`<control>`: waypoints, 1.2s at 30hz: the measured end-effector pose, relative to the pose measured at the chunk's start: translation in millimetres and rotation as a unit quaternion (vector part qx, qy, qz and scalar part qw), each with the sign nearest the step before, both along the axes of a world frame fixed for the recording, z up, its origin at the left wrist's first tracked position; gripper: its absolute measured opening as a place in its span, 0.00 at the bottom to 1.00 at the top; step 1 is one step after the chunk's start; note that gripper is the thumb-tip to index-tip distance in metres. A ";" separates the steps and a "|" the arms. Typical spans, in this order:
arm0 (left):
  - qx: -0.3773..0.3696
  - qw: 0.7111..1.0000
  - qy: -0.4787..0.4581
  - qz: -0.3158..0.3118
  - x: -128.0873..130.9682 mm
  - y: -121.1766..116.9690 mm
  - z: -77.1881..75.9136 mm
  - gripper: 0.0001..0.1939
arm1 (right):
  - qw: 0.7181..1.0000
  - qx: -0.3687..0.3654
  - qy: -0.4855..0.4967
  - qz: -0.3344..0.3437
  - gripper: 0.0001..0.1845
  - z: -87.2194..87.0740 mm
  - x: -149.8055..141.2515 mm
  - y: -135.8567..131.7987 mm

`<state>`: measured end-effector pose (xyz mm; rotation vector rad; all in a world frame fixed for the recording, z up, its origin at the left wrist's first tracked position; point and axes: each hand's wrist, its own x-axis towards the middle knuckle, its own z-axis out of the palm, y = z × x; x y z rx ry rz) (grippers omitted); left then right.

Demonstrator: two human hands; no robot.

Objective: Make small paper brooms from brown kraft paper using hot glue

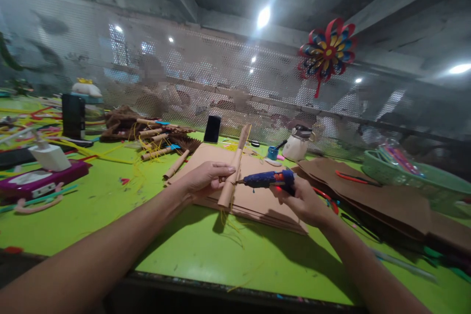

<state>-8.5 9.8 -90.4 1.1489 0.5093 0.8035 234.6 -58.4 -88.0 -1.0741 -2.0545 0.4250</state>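
My left hand (209, 179) pinches a rolled tube of brown kraft paper (235, 167), which slants upward away from me. Yellow string (233, 225) hangs loosely from its lower end. In my right hand (303, 201) is a dark blue hot glue gun (263, 179) with orange parts, its fingers wrapped round the handle. The gun's nozzle meets the side of the tube, or comes very close, just beside my left fingers. Under the tube lies a stack of flat brown paper sheets (272, 208) on the green table (176, 260).
More paper rolls with yellow string (156, 142) lie at the back left. A phone (212, 129) leans upright, with a white jug (296, 143) to its right. On the right are brown sheets (386, 191), red-handled scissors (331, 203) and a green basket (427, 179); a purple power strip (40, 181) sits left.
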 end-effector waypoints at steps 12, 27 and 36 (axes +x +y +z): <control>-0.024 1.000 -0.004 0.011 2.8 -7.3 4.6 0.07 | 0.996 0.000 0.063 -0.056 0.10 -1.5 7.8 10.4; -0.022 1.000 -0.001 -0.019 1.1 -9.8 3.9 0.09 | 0.972 0.103 -0.018 -0.212 0.15 -26.5 26.1 43.8; -0.008 1.000 -0.026 0.012 -0.3 -7.8 2.9 0.15 | 0.969 0.134 -0.098 -0.183 0.15 -60.4 18.0 67.3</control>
